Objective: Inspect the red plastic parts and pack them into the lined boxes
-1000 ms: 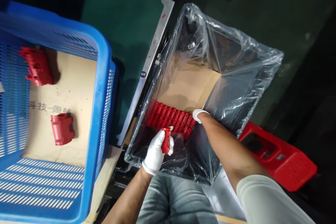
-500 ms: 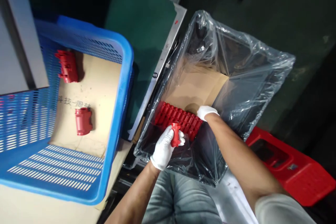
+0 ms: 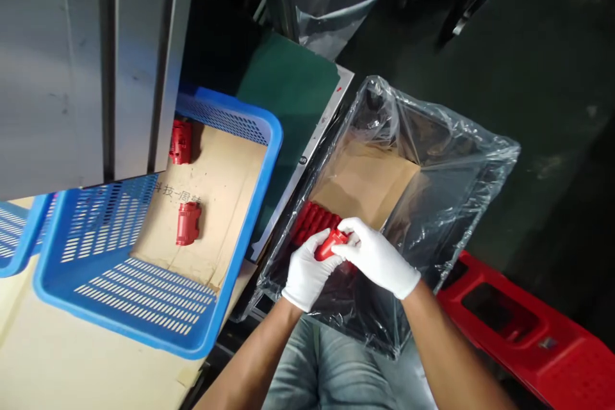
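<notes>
Holding one small red plastic part (image 3: 330, 246) between them, both gloved hands meet just above the near corner of the plastic-lined box (image 3: 461, 141). The left hand (image 3: 307, 272) wraps its fingers (image 3: 314, 245) around the part from below and the left, curled tight enough to bear it. The right hand (image 3: 379, 259) comes over from the right, its fingers (image 3: 350, 230) bent and pinched on the part's upper end. Neither hand is spread; both are clenched on the same piece, and most of the piece is hidden behind the gloves.

Judging by how things lie, the packing looks to be at an early stage. A single row of red parts (image 3: 312, 221) lies along the near left edge of the box floor, directly under the hands, while the rest of the cardboard bottom (image 3: 368, 182) shows bare. The held part is not yet in the row.

Two more red parts remain in the blue basket (image 3: 250, 205) on the surface to the left: one (image 3: 188, 223) near the middle of its cardboard liner, another (image 3: 180, 141) at the far edge, partly under a grey metal panel (image 3: 72, 64). Those would be what is left to move over. A red plastic stool (image 3: 519, 327) sits beside the box on the right, near the person's knee.
</notes>
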Available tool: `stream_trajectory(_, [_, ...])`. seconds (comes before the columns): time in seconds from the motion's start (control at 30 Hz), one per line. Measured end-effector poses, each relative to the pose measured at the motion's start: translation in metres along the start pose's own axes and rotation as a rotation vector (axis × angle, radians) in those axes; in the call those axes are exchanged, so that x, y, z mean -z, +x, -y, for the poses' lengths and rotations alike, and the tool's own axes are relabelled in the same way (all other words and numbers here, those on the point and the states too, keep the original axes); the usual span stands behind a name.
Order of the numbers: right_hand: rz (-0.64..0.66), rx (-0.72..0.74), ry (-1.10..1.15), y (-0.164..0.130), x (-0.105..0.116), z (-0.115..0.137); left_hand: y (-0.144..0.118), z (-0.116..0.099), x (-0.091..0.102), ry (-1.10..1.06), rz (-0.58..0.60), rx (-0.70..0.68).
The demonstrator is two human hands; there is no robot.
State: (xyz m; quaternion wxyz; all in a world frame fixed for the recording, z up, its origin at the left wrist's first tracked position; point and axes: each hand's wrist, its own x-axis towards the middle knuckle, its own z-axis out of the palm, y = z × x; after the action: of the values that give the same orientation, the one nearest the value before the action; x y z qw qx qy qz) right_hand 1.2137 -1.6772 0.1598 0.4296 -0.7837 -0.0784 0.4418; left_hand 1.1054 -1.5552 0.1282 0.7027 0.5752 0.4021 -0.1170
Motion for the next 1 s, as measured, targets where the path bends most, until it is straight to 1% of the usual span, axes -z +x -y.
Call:
stream_trajectory(0.07, [-0.023, -0.053, 0.072, 0.0, -0.001, -0.007, 0.001, -0.004, 0.003, 0.061, 0.001, -0.024])
stream_trajectory(0.13, [-0.035, -0.091, 0.192, -0.003, -0.004, -0.012, 0.0, -0.009, 0.005, 0.081, 0.012, -0.056])
stream_trajectory(0.2, [-0.026, -0.115, 0.284, -0.007, -0.007, -0.013, -0.001, -0.011, 0.004, 0.102, 0.036, -0.101])
stream_trajectory(0.3, [-0.042, -0.122, 0.334, -0.012, -0.011, -0.013, -0.003, -0.013, -0.001, 0.14, 0.069, -0.163])
stream_trajectory(0.33, [-0.055, -0.12, 0.334, -0.013, -0.012, -0.013, -0.003, -0.012, -0.003, 0.124, 0.067, -0.15])
stream_trajectory(0.4, [-0.088, -0.117, 0.324, -0.014, -0.012, -0.014, -0.003, -0.008, -0.006, -0.014, 0.03, -0.086])
stream_trajectory(0.47, [-0.124, -0.11, 0.309, -0.014, -0.012, -0.016, -0.002, -0.002, -0.007, -0.209, -0.052, -0.016])
stream_trajectory(0.5, [-0.142, -0.109, 0.304, -0.015, -0.012, -0.018, -0.002, 0.002, -0.007, -0.269, -0.09, 0.01])
stream_trajectory(0.57, [-0.162, -0.121, 0.315, -0.017, -0.014, -0.022, -0.002, 0.008, -0.006, -0.271, -0.135, 0.036])
stream_trajectory(0.6, [-0.164, -0.133, 0.326, -0.019, -0.015, -0.026, -0.002, 0.011, -0.006, -0.23, -0.136, 0.04])
stream_trajectory(0.67, [-0.165, -0.163, 0.335, -0.024, -0.018, -0.036, 0.001, 0.013, -0.007, -0.127, -0.096, 0.005])
stream_trajectory(0.73, [-0.197, -0.19, 0.329, -0.027, -0.019, -0.049, 0.007, 0.012, -0.011, -0.001, -0.031, -0.065])
stream_trajectory(0.8, [-0.262, -0.222, 0.312, -0.028, -0.019, -0.063, 0.021, 0.007, -0.019, 0.172, 0.043, -0.15])
stream_trajectory(0.83, [-0.296, -0.24, 0.302, -0.028, -0.018, -0.07, 0.032, 0.004, -0.025, 0.27, 0.078, -0.191])
stream_trajectory(0.9, [-0.363, -0.274, 0.279, -0.026, -0.015, -0.08, 0.061, -0.003, -0.041, 0.473, 0.144, -0.257])
stream_trajectory(1.0, [-0.428, -0.299, 0.26, -0.029, -0.013, -0.09, 0.12, -0.014, -0.067, 0.781, 0.26, -0.288])
